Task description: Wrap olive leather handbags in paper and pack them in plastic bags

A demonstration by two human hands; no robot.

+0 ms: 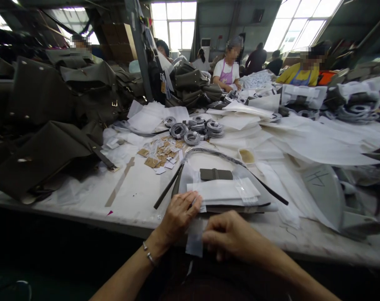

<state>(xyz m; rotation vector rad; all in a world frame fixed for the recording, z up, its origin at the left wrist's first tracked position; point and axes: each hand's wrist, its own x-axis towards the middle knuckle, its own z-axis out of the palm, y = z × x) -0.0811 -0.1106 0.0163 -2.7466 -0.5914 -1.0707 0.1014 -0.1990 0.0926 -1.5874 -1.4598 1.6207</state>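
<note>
Work on the wrapped bundle (220, 190) at the lower middle of the frame looks partly done. It sits near the front edge of the desk (135, 200), with a folded white strip (215, 191) laid across it and glossy clear tape (249, 191) over the strip's right end. What seems left is the left side, where a translucent band (194, 240) hangs down past the desk edge, its lower end loose.

The left hand (181, 212) rests at the strip's left end, fingers close together, slightly bent and pressing down. The right hand (228, 234) is just beside the band, its fingers curled in; whether they pinch the band's edge I cannot tell.

Materials differ clearly. The strip looks soft, matte and padded, while the band is thin, limp and see-through. Above the strip lies a smooth dark tab (215, 174), and a narrow strap (213, 151) arches behind it, sheathed along its curve, with bare dark ends splayed to either side. Round coiled straps (178, 131) sit at the middle of the frame, beyond a scatter of stiff brown tags (152, 161). Boxy dark bags (49, 154), smooth and leather-like, fill the left; broad, floppy white sheets (318, 136) spread over the right.
</note>
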